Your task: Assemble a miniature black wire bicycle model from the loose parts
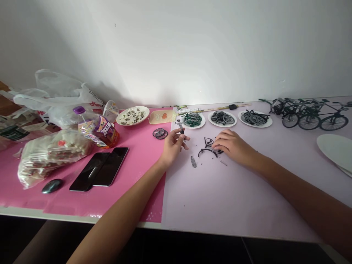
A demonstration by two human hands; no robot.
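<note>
My left hand [172, 146] pinches a small dark model-bicycle part [180, 126] upright between thumb and fingers. Over a group of loose black parts is my right hand [233, 146], its fingers bent down and pressed together at the right end of the group; what they grip is hidden. Among those parts lies a black curved piece, like a mudguard [207, 151]. A small grey flat piece [193, 161] rests nearer me, with tiny bits scattered around. Left of my left hand, two spoked wheels [159, 133] overlap on the pink mat.
White plates hold green parts [204, 124], black parts [211, 123] and grey wheels [250, 119]. Assembled model bicycles [309, 121] stand at the right back, near stacked plates [335, 148]. Leftward are two phones [110, 172], a drink bottle [97, 128] and a bagged bundle [52, 156].
</note>
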